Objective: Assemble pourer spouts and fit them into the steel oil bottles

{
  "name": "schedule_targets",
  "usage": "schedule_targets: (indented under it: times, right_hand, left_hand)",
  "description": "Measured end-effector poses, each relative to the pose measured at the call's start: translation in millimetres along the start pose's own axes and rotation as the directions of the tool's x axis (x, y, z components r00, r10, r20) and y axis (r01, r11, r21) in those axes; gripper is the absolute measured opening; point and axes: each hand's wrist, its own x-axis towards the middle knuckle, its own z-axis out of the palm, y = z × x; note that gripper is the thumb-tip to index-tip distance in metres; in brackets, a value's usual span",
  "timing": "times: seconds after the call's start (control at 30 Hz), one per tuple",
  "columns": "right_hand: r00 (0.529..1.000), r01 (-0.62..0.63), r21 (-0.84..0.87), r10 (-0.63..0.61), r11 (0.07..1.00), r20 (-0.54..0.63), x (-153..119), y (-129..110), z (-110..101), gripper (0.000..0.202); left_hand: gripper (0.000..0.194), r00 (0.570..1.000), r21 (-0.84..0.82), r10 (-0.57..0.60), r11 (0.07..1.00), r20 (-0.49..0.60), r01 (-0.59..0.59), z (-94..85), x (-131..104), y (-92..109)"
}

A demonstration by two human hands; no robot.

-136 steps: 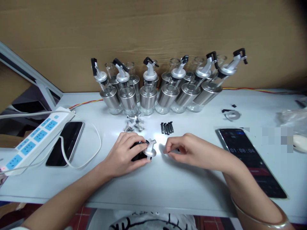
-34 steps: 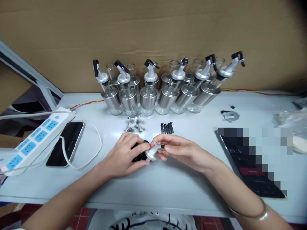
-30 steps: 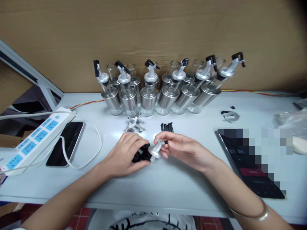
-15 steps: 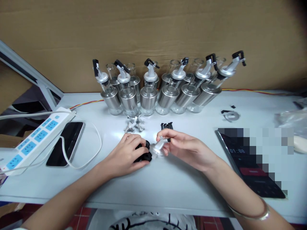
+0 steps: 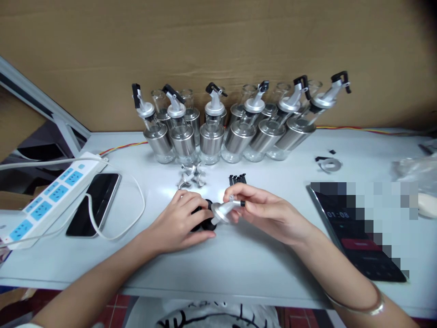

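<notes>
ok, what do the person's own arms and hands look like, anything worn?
Left hand and right hand: no gloves. A thin, shiny metallic bangle circles the right forearm. Nothing worn shows on the left wrist.

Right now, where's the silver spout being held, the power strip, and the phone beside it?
Silver spout [image 5: 224,210]: head view, middle of its body.
Power strip [image 5: 49,201]: head view, its socketed top.
Phone [image 5: 99,197]: head view, its dark screen.
</notes>
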Motion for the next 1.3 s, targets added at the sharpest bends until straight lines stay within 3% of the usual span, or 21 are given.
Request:
schedule_targets:
  times: [0.13, 0.23, 0.47, 0.73, 0.87, 0.93, 1.1, 1.3]
  right_hand:
    - [1.0, -0.013, 0.035, 0.014, 0.999, -0.016, 2.0, 2.1, -1.1, 0.03]
    - [1.0, -0.017, 0.032, 0.017, 0.999, -0.011, 3.2, 3.0, -0.4, 0.03]
    - [1.0, -0.022, 0.031, 0.022, 0.999, 0.001, 4.4, 3.6, 0.3, 0.027]
    - [0.997, 0.047, -0.138, -0.056, 0.989, -0.06, 6.1, 11.3, 1.3, 0.03]
    - [0.966, 0.129, -0.353, -0.197, 0.927, -0.165, 9.5, 14.8, 2.2, 0.013]
    - [0.94, 0.145, -0.417, -0.256, 0.897, -0.224, 10.1, 13.4, 2.0, 0.013]
    - [0.885, 0.134, -0.446, -0.31, 0.885, -0.348, 9.1, 7.0, -0.6, 0.02]
    - [0.871, 0.128, -0.465, -0.323, 0.876, -0.37, 9.0, 6.1, -1.3, 0.018]
  left_hand:
    - [0.029, 0.996, -0.004, 0.0, 1.0, -0.088, 0.0, -4.0, 0.8, 2.6]
    - [0.027, 0.989, -0.05, -0.065, 0.997, -0.135, 0.058, -2.6, 0.0, 4.0]
    - [0.025, 0.965, -0.178, -0.216, 0.966, -0.147, 0.189, 1.6, -1.2, 4.5]
    - [0.017, 0.963, -0.142, -0.223, 0.969, -0.15, 0.203, 0.3, 0.1, 5.1]
    - [0.015, 0.968, -0.12, -0.219, 0.972, -0.124, 0.204, 1.3, -0.8, 4.0]
    - [0.011, 0.965, -0.073, -0.228, 0.973, -0.127, 0.22, 1.4, -1.1, 3.3]
    - [0.022, 0.956, 0.04, -0.284, 0.957, -0.071, 0.287, 2.8, -1.0, 0.0]
    - [0.018, 0.97, 0.033, -0.242, 0.97, -0.027, 0.243, 6.6, -0.7, -0.9]
